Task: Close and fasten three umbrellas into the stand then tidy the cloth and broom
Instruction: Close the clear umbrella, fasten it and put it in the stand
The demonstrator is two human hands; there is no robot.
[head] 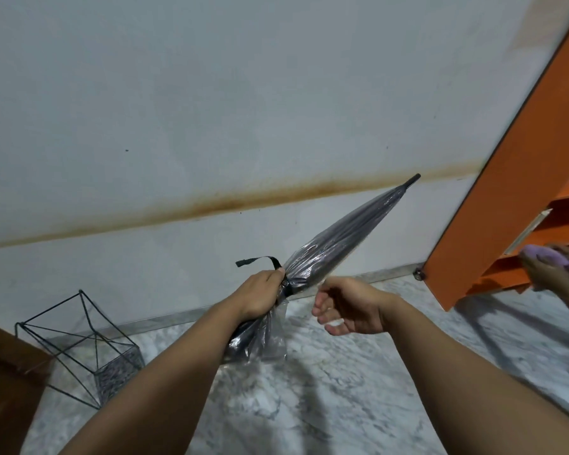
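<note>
A closed umbrella [342, 233] with a clear plastic canopy points up and to the right, its black tip near the stained wall. My left hand [260, 295] grips it around the gathered canopy, where a black strap [260, 260] sticks out loose to the left. My right hand [349, 307] hovers just right of the umbrella with fingers curled and nothing in them. A black wire umbrella stand [86, 346] sits on the marble floor at lower left and holds no umbrella.
An orange shelf unit [519, 178] leans in at the right. Another person's hand [552, 270] holds a purple object [536, 259] in front of the shelf. A brown cardboard box [4, 382] sits at the far left beside the stand.
</note>
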